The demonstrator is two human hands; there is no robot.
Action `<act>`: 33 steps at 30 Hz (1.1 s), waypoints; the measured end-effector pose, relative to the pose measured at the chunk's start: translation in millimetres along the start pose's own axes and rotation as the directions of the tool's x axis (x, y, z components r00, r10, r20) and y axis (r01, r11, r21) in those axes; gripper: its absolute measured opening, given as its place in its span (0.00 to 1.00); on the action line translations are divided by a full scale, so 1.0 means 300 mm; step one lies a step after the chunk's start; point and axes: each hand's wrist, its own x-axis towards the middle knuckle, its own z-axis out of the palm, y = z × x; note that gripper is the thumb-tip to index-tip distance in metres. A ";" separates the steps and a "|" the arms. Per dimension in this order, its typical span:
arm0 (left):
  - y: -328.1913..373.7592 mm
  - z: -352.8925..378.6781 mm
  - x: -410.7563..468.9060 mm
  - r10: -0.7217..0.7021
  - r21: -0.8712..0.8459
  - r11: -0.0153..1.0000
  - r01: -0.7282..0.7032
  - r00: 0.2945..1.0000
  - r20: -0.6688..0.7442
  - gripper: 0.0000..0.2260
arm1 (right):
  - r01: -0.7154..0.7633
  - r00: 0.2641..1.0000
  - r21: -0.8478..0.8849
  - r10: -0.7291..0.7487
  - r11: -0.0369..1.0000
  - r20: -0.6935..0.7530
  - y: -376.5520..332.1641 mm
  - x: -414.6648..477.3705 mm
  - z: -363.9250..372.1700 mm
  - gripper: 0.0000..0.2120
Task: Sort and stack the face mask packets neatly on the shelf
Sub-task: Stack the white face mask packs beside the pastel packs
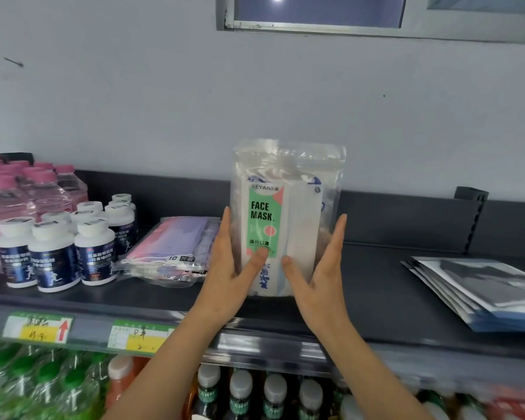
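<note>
- Nearest, tier below: drink bottles (240, 392) w/ grey caps; blurred green ones to their left.
- Shelf (361, 283) front edge, left part: price tags (38, 327).
- L hand (228, 268): fingers (225, 225) straight, together, flat vs the left side of the face mask packets (285, 207); thumb laid across the front, low down.
- R hand (322, 268): same mirrored, straight fingers on the right side, thumb on the front. No curl in either hand.
- Packets stand upright betw. both palms, mid-shelf, bottom on the surface near the front edge.
- Just left: pink/purple mask packs (176, 244) lying flat.
- Left end: white-capped supplement bottles (55, 250); pink bottles (37, 189) behind, by the back edge.
- Right end: fanned stack of flat grey packets (482, 286).
</note>
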 end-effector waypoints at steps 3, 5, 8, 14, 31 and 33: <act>-0.003 -0.001 0.000 -0.009 0.013 1.000 0.009 1.000 0.000 0.45 | 0.020 1.000 -0.048 -0.020 0.999 -0.012 0.001 0.001 -0.002 0.52; -0.004 -0.002 -0.001 -0.008 0.010 1.000 0.008 1.000 0.002 0.46 | 0.040 0.999 -0.083 -0.041 0.996 -0.016 0.003 -0.002 -0.005 0.56; -0.004 -0.005 -0.002 -0.011 0.013 1.000 0.011 1.000 0.004 0.46 | 0.052 0.998 -0.105 -0.055 0.993 -0.033 0.006 -0.006 -0.009 0.58; -0.018 -0.010 0.014 -0.028 0.063 0.998 0.025 0.998 0.050 0.44 | 0.027 0.999 -0.108 -0.030 0.994 -0.024 0.025 -0.005 -0.008 0.55; -0.025 0.017 0.022 -0.256 0.378 0.897 0.230 0.967 0.018 0.22 | -0.364 0.902 -0.292 0.413 0.885 0.126 0.101 0.051 -0.005 0.30; -0.024 0.017 0.020 -0.265 0.416 0.878 0.239 0.964 0.005 0.17 | -0.374 0.895 -0.320 0.429 0.870 0.120 0.108 0.049 -0.003 0.30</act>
